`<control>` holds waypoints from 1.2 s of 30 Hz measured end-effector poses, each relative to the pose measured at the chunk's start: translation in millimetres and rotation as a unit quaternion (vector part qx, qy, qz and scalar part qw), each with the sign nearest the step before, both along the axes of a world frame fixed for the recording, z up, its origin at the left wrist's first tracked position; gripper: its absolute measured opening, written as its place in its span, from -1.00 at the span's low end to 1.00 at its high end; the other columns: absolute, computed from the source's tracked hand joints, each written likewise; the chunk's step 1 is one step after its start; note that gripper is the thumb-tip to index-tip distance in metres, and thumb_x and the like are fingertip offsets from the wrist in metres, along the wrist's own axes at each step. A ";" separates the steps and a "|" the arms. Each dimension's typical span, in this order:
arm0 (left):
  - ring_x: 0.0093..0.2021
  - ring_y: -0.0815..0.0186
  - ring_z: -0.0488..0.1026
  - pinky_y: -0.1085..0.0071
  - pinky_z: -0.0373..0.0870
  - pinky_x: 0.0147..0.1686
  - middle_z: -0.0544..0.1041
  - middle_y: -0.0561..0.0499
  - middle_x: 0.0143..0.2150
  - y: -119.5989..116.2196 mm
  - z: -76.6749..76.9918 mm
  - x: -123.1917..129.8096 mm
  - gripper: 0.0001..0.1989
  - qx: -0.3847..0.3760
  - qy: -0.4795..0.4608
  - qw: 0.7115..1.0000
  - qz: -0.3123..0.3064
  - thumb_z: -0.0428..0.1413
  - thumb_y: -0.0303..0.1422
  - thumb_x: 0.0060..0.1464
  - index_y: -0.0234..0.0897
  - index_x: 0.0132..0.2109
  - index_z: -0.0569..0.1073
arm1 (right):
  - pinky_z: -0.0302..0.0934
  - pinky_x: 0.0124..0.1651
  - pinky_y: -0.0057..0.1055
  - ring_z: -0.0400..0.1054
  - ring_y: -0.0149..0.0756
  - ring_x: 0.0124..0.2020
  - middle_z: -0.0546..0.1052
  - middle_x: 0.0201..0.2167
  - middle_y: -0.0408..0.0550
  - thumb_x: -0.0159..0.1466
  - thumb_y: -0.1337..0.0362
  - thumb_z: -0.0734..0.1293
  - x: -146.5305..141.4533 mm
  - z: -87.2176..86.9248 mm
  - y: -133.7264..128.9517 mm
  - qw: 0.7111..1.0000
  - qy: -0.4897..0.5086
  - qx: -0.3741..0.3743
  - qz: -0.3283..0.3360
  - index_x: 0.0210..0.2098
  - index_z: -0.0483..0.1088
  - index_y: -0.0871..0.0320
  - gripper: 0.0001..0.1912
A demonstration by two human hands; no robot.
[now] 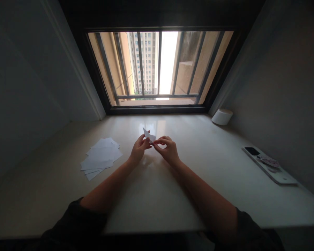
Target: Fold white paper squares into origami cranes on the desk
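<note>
My left hand (139,149) and my right hand (167,150) are raised together over the middle of a pale stone ledge (157,195). Between their fingertips I hold a small folded piece of white paper (149,135), its pointed corner sticking up and to the left. Both hands pinch it, the left from below and the right from the side. Part of the paper is hidden by my fingers. To the left of my left hand lies a loose stack of white paper sheets (101,158), flat and slightly fanned, untouched.
A barred window (159,66) stands at the far end of the ledge, with a tower block outside. A white cylindrical container (222,116) sits in the back right corner. At the right, a pale tray (269,167) holds a black phone (252,151) and some crumpled items. Dark walls flank both sides.
</note>
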State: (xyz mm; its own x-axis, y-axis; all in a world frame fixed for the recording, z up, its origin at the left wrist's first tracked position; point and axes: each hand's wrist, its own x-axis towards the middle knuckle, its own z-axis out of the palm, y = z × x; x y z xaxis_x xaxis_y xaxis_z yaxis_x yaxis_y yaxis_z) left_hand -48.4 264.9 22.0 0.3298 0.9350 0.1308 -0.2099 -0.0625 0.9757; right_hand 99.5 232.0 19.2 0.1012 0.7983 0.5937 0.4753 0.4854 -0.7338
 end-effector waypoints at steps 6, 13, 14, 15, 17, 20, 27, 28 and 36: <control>-0.26 0.22 0.51 0.26 0.39 -0.17 0.54 -0.15 -0.19 1.2 3.6 -3.8 -0.36 -0.010 0.011 1.000 0.004 0.15 -0.07 -0.03 -0.32 0.13 0.31 | 0.25 -0.37 -0.37 0.34 -0.32 -0.40 0.49 -0.44 -0.08 0.11 0.13 0.39 1.0 -2.0 3.3 0.997 0.058 -0.031 0.050 -0.42 0.51 0.09 -0.83; -0.36 0.27 0.51 0.34 0.40 -0.26 0.55 -0.14 -0.22 1.6 6.2 -3.8 -0.37 -0.033 0.031 0.999 0.025 0.19 -0.08 -0.08 -0.36 0.08 0.35 | 0.24 -0.38 -0.38 0.30 -0.34 -0.44 0.45 -0.43 -0.09 0.21 0.18 0.29 0.2 2.6 -1.2 1.000 0.011 -0.003 0.012 -0.40 0.42 0.11 -0.85; -0.36 0.27 0.52 0.33 0.41 -0.25 0.55 -0.14 -0.24 1.5 5.9 -3.6 -0.38 -0.035 0.033 0.999 0.022 0.19 -0.08 -0.08 -0.36 0.07 0.36 | 0.24 -0.36 -0.37 0.29 -0.34 -0.43 0.45 -0.41 -0.08 0.22 0.21 0.27 0.4 4.1 -3.1 1.000 -0.009 0.011 -0.004 -0.39 0.40 0.11 -0.87; -0.36 0.27 0.52 0.32 0.41 -0.24 0.55 -0.14 -0.25 1.3 5.6 -3.5 -0.40 -0.037 0.034 0.999 0.019 0.19 -0.08 -0.07 -0.37 0.05 0.37 | 0.24 -0.32 -0.36 0.29 -0.32 -0.41 0.44 -0.38 -0.07 0.23 0.24 0.25 0.6 5.7 -5.1 0.999 -0.032 0.027 -0.019 -0.37 0.39 0.11 -0.89; -0.36 0.27 0.52 0.29 0.41 -0.21 0.55 -0.12 -0.27 0.5 5.4 -3.1 -0.44 -0.038 0.031 0.999 0.005 0.18 -0.09 -0.06 -0.37 0.02 0.39 | 0.24 -0.24 -0.31 0.30 -0.28 -0.33 0.44 -0.33 -0.05 0.22 0.30 0.23 1.3 8.6 -8.6 0.994 -0.082 0.058 -0.034 -0.34 0.35 0.11 -0.93; -0.34 0.25 0.52 0.26 0.42 -0.19 0.55 -0.10 -0.28 -1.3 6.3 -3.2 -0.47 -0.032 0.021 0.999 -0.021 0.18 -0.11 -0.05 -0.36 0.01 0.40 | 0.21 -0.13 -0.25 0.28 -0.20 -0.21 0.44 -0.28 -0.02 0.18 0.34 0.24 2.8 11.3 -11.3 0.985 -0.137 0.097 -0.041 -0.31 0.32 0.11 -0.93; -0.28 0.19 0.52 0.24 0.43 -0.20 0.56 -0.13 -0.30 -4.1 8.7 -4.3 -0.51 0.007 0.020 0.997 -0.077 0.22 -0.18 -0.07 -0.39 -0.03 0.41 | 0.16 -0.05 -0.19 0.24 -0.12 -0.10 0.41 -0.15 0.03 0.16 0.25 0.31 8.4 10.6 -8.6 0.973 -0.190 0.121 -0.057 -0.13 0.34 0.09 -0.73; -0.28 0.18 0.52 0.23 0.43 -0.21 0.56 -0.13 -0.30 -4.4 8.7 -3.9 -0.52 0.011 0.021 0.996 -0.084 0.22 -0.19 -0.07 -0.39 -0.04 0.42 | 0.15 -0.04 -0.19 0.24 -0.11 -0.10 0.41 -0.14 0.02 0.16 0.26 0.31 9.2 10.0 -8.1 0.971 -0.198 0.120 -0.058 -0.07 0.33 0.08 -0.68; -0.28 0.19 0.51 0.27 0.44 -0.25 0.56 -0.12 -0.30 -7.6 11.1 0.0 -0.63 0.009 0.035 0.992 -0.119 0.22 -0.25 -0.06 -0.38 -0.13 0.43 | 0.20 -0.20 -0.28 0.29 -0.21 -0.27 0.46 -0.27 -0.05 0.17 0.35 0.27 12.4 3.1 -5.1 0.966 -0.222 0.112 -0.064 -0.07 0.43 -0.01 -0.66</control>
State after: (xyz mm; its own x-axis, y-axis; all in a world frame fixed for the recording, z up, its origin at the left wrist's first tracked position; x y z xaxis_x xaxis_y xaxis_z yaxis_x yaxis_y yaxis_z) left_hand -48.4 257.4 33.1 0.5498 0.8273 0.1157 -0.1523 -0.0369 0.9877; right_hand 111.8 226.8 22.3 -0.1141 0.6428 0.7575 0.7861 0.5247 -0.3269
